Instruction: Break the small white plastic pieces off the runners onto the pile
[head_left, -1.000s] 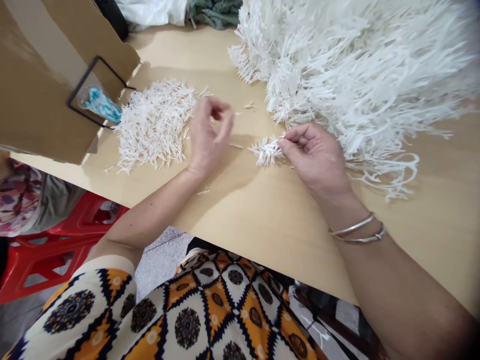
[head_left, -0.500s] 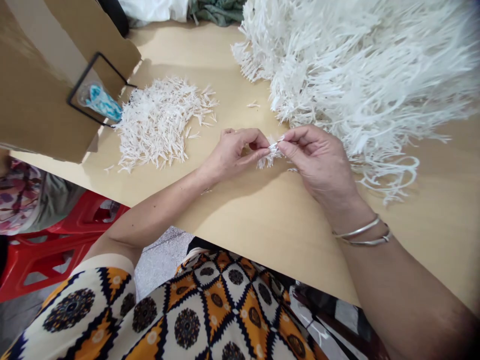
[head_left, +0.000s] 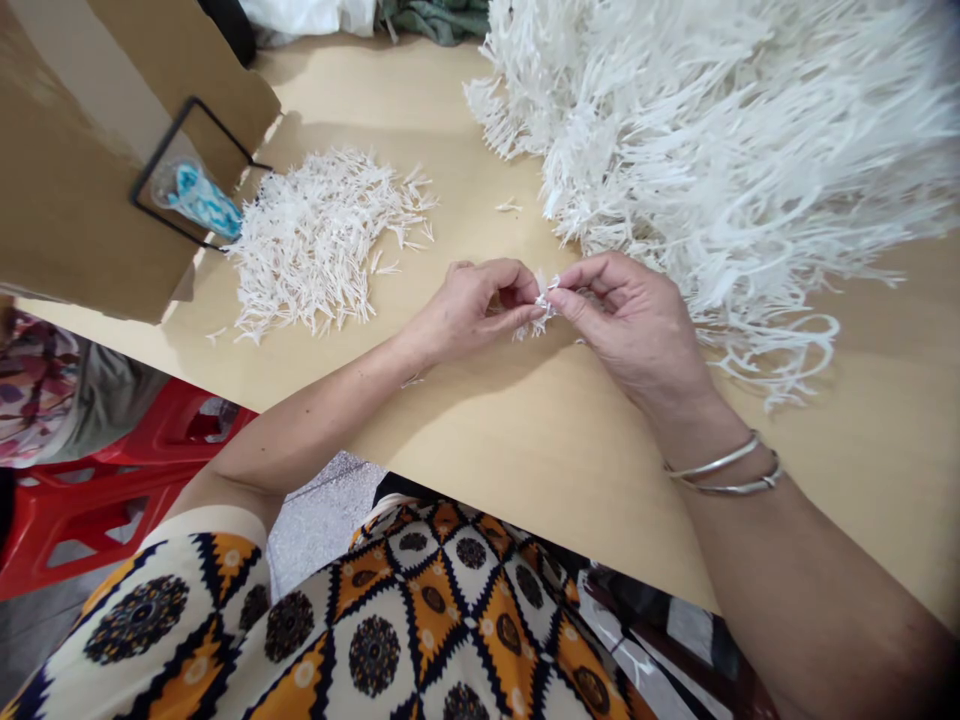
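Observation:
My left hand (head_left: 487,305) pinches a small piece of white frayed strip (head_left: 546,298) between thumb and forefinger. From the other side, my right hand (head_left: 626,315), with two silver bangles on its wrist, is closed at the same piece, thumb and forefinger together. The two sets of fingertips nearly meet over the tabletop. Left of my hands lies a loose heap of short white frayed pieces (head_left: 315,245). Beyond my right hand spreads a large pile of long white frayed strips (head_left: 735,130), some in loops. What lies inside my curled fingers is hidden.
A cardboard box (head_left: 90,140) stands at the left edge of the wooden table (head_left: 480,430). Against it is a black wire frame (head_left: 169,140) by a clear cup with blue-and-white contents (head_left: 199,200). Red stools (head_left: 112,500) and a person's patterned clothing (head_left: 34,400) are at lower left.
My right fingertips have come slightly closer to my left ones, and the white strip between them now looks bunched rather than stretched. The heaps look the same.

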